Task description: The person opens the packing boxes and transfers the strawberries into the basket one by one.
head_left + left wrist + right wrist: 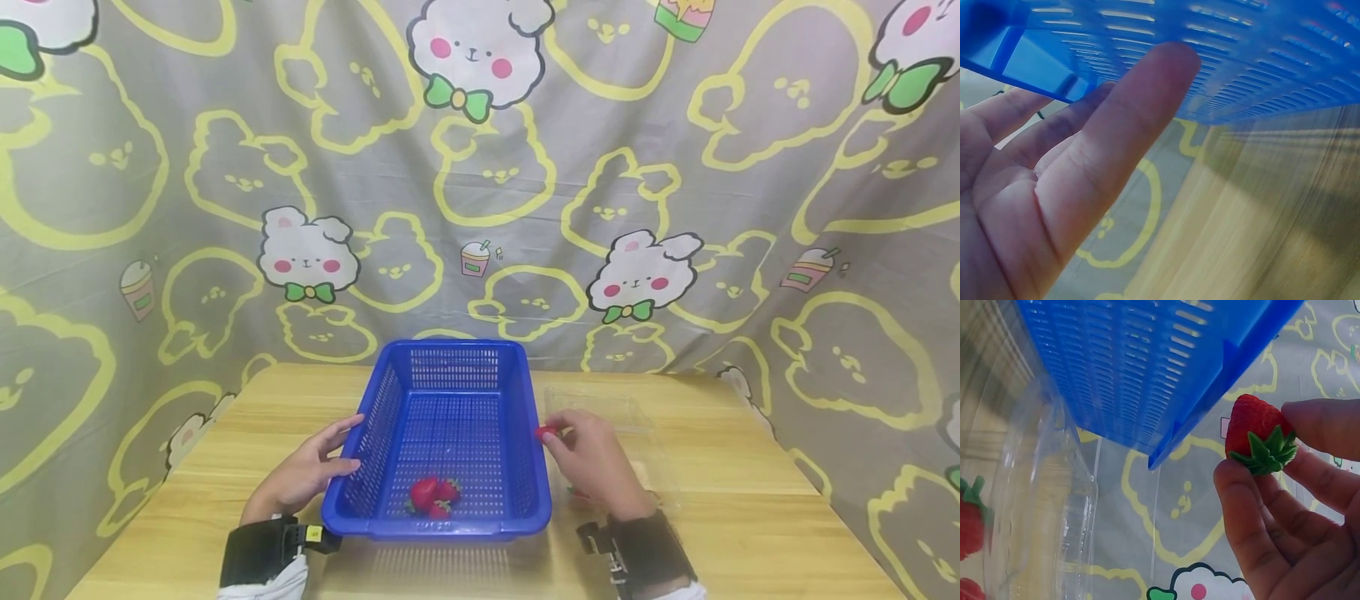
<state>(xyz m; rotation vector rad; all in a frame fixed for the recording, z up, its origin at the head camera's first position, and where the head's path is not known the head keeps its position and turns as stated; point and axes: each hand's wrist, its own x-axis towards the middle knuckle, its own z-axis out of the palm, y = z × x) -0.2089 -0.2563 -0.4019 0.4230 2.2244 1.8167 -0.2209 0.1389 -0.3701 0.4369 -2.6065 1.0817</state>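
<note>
Red conical strawberry with a green leafy cap [1255,428], pinched between the thumb and fingertips of my right hand [596,462] just beside the right rim of a deep blue rectangular plastic basket with slotted walls [437,527]; in the right wrist view its pointed end faces up and its cap lies down among my fingers. My left hand [306,471] is spread wide at the basket's left side, the thumb extended along the outer slotted wall and the other fingers reaching up beneath the rim; how firmly it bears on the plastic, I cannot tell. Three red strawberries with green caps [424,493] lie in a cluster on the basket floor, close to the end nearest me. To the right of the basket, partly hidden under my right hand and forearm, lies a clear thin-walled plastic box [600,408]; in the right wrist view two more red strawberries [969,525] show beside its transparent wall, cut off by the edge of the view. Basket and box rest on a pale yellow wood-grain table [757,517], and behind them hangs a grey cloth printed with yellow outlines and white cartoon animals [397,192]
</note>
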